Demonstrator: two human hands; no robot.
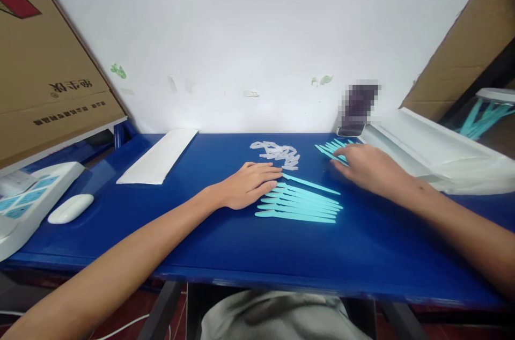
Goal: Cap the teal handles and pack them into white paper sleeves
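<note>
Several turquoise eyebrow razors (300,210) lie side by side in a fanned row on the blue table. A single razor (311,184) sits slightly apart above that row. My left hand (251,184) rests flat with fingers stretched out, its fingertips at the left end of this upper razor and its thumb over the ends of the row. Over a second heap of turquoise razors (328,148) is my right hand (360,163); its thumb and forefinger are apart at the heap, and the other fingers are partly hidden. Small clear plastic caps (277,153) lie piled beyond my left hand.
A long white box (159,157) lies at back left, near a white mouse (71,208) and a white device with blue keys (34,198). At right are a white tray (430,141), a pixelated phone-like object (358,109) and a container of turquoise sticks (488,115).
</note>
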